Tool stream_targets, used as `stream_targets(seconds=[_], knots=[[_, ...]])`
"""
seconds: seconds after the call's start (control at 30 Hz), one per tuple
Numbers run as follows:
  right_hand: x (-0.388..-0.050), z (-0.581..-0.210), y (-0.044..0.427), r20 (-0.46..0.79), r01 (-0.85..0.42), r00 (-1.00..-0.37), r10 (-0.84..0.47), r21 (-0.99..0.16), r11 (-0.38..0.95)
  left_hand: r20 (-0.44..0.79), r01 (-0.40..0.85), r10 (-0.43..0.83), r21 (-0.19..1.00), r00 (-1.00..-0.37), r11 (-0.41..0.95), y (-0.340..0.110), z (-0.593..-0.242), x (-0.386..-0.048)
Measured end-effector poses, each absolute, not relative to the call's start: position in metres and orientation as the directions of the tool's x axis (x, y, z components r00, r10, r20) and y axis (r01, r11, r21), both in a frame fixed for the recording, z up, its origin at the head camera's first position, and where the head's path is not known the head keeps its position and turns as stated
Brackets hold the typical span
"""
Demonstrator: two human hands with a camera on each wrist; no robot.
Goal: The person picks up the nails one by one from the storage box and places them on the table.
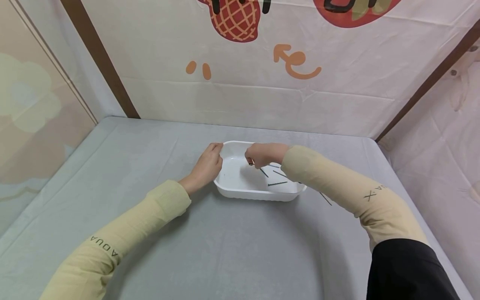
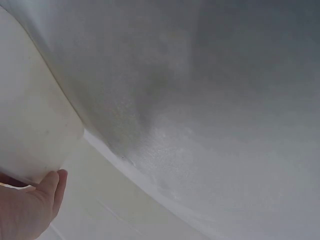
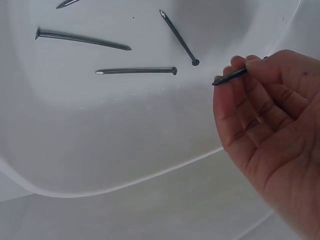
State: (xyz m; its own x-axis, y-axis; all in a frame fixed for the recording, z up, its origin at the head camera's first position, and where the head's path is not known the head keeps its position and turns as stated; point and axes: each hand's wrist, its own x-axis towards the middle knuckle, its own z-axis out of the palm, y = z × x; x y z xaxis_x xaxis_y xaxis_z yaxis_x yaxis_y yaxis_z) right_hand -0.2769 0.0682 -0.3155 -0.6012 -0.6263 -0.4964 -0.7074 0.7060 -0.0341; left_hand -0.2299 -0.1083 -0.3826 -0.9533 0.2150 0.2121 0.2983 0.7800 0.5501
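Observation:
A white plastic basin point(image 1: 258, 194) stands on the grey-covered table. Its left rim is gripped by my left hand point(image 1: 206, 166), and the left wrist view shows the thumb and fingers of that hand point(image 2: 27, 210) at the edge. Over the inside of the basin, my right hand point(image 1: 267, 154) pinches a dark metal nail point(image 3: 231, 76) between thumb and fingertips. Several more nails lie loose on the basin floor, among them one with its head to the left point(image 3: 85, 40), a level nail point(image 3: 135, 71) and a slanting nail point(image 3: 179, 37). My right forearm hides part of the basin's right side.
Right of the basin, partly behind my right sleeve, thin dark nail-like pieces point(image 1: 325, 198) lie on the table point(image 1: 240, 241). A printed white curtain point(image 1: 255, 100) hangs behind the table's far edge, with more hangings at both sides.

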Motion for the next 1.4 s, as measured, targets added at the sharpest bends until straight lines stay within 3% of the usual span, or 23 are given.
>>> stream_targets(seconds=[1.4], knots=[[-0.282, -0.298, 0.108, -0.449, -0.649, -0.651, -0.612, -0.090, 0.756, 0.233, 0.308, 0.213, 0.540, -0.949, 0.783, -0.108, -0.382, -0.229]])
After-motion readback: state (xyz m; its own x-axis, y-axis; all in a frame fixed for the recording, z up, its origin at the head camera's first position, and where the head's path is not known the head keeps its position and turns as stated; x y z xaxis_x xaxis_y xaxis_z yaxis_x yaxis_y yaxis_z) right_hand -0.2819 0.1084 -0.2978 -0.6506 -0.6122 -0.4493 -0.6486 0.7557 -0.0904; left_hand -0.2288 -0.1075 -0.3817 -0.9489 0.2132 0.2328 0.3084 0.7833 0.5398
